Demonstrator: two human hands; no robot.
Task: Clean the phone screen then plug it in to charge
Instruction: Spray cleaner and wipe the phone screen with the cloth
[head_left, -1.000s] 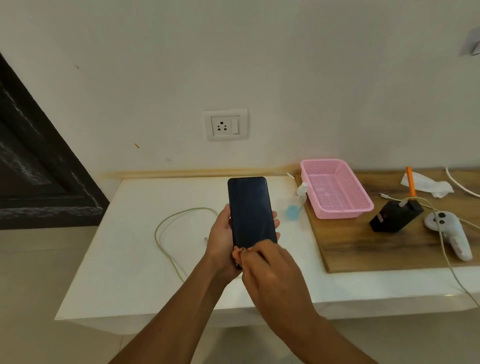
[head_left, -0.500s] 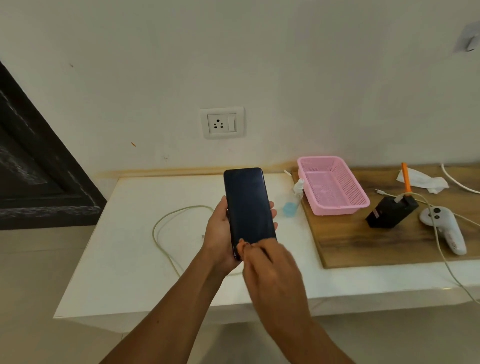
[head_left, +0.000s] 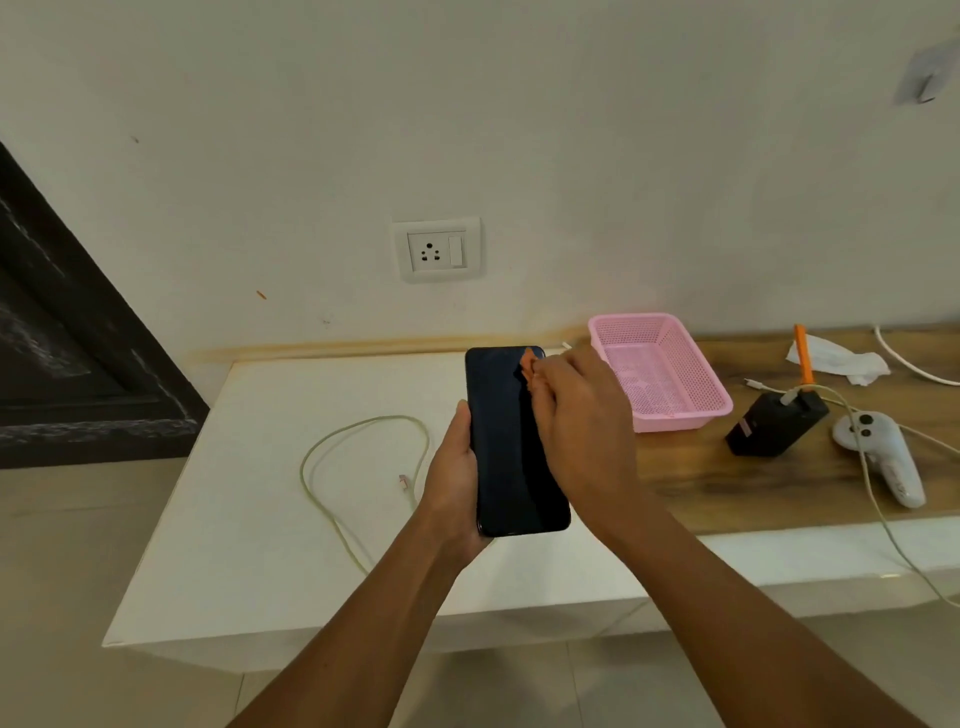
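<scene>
The left hand (head_left: 453, 478) grips the phone (head_left: 511, 441) by its left edge, fingers wrapped behind, holding it upright above the counter (head_left: 249, 499), screen dark and facing the camera. The right hand (head_left: 582, 431) rests over the right side of the screen, fingers bunched together at the top corner; whether they pinch a cloth cannot be determined. A cable (head_left: 332, 467) lies looped on the counter left of the phone. A socket (head_left: 436, 250) sits on the far wall. To the right are a pink basket (head_left: 670, 374), a black charger (head_left: 774, 423) and a white controller (head_left: 883, 457).
</scene>
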